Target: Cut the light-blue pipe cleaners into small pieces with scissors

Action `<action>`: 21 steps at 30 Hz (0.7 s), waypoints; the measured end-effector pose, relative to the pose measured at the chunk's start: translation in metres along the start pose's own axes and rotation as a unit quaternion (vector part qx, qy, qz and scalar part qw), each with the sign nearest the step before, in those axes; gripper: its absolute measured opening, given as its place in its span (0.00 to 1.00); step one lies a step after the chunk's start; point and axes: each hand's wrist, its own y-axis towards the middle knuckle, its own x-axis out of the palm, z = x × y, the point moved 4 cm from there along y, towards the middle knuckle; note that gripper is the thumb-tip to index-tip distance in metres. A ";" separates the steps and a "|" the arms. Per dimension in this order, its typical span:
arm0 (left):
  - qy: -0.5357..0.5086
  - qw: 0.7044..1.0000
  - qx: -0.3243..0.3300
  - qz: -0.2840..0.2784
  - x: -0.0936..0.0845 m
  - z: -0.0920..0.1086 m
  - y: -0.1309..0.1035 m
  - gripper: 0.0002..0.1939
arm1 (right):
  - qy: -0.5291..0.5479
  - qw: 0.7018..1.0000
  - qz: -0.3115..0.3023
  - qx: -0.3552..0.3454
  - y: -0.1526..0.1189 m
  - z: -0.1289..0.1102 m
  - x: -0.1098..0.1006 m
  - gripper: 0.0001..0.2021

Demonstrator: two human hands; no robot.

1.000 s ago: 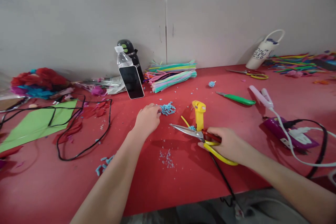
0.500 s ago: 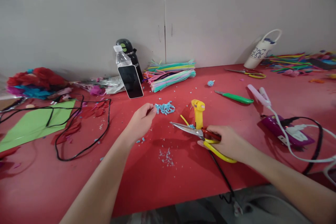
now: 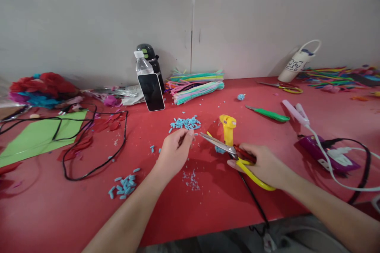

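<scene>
One heap of blue pieces (image 3: 127, 186) lies nearest, too crowded to count. My right hand (image 3: 259, 164) grips one pair of scissors (image 3: 232, 152), blades toward my left hand (image 3: 176, 149); its thumb and forefinger meet, pinching something or nothing, I can't tell. Just beyond: a second blue heap (image 3: 185, 123), one glue gun (image 3: 228, 129). Farther: one green cutter (image 3: 270, 114), one phone (image 3: 151, 93).

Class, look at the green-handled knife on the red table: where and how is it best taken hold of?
Probably by the green handle, coming from the right: it lies flat, and the narrow grey blade points left, away from that approach.
</scene>
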 end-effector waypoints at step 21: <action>0.131 0.978 0.159 0.002 -0.005 0.012 -0.005 0.13 | -0.006 1.000 -0.002 -0.013 0.001 -0.008 -0.005 0.17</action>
